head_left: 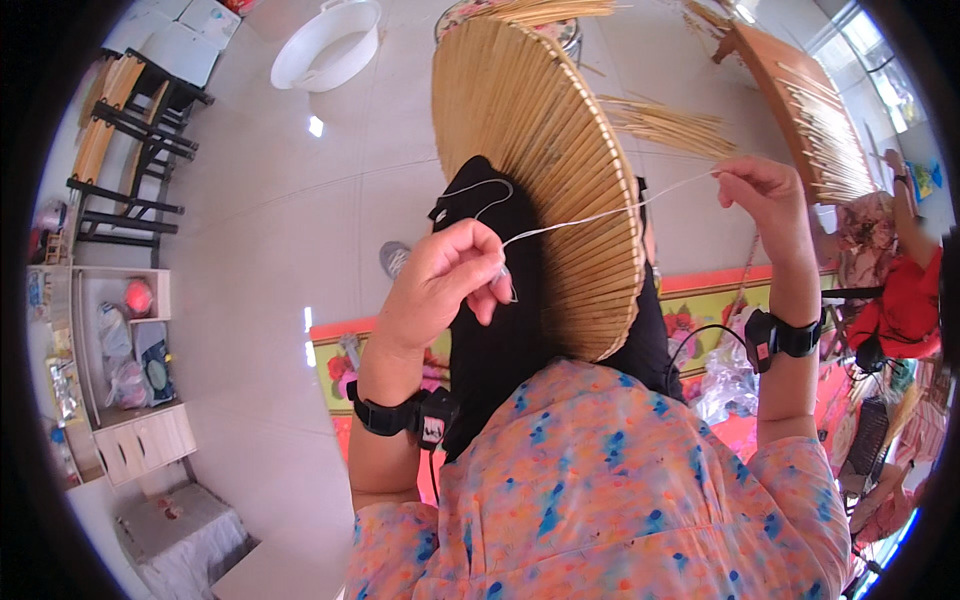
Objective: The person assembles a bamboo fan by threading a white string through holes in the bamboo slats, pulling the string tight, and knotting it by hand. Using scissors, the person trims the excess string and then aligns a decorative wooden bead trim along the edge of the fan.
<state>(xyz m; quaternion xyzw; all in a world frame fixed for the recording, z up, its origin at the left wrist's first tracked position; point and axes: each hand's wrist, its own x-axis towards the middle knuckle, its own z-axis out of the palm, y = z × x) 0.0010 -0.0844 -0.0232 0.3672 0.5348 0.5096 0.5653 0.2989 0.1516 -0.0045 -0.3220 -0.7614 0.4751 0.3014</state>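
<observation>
A large round piece made of straw stalks (590, 190), stitched white along its rim, stands tilted on edge across my black-trousered lap. In front of it runs a thin white thread (580, 222), stretched between my two hands. My left hand (435, 280) pinches the thread between thumb and fingers, left of the stalk piece, and a loose loop dangles below the fingertips. More thread curls over my left knee. To the right of the rim, my right hand (768, 200) is raised and pinches the thread's other stretch. Whether a needle is there is too small to tell.
Loose stalks (675, 125) lie beyond the rim, and more rest on a brown wooden table (775, 95) at the far right. A white tub (325, 45) stands on the floor at the far left. Black-framed stools (135, 150) stand left. Another person's arm (915, 205) shows at right.
</observation>
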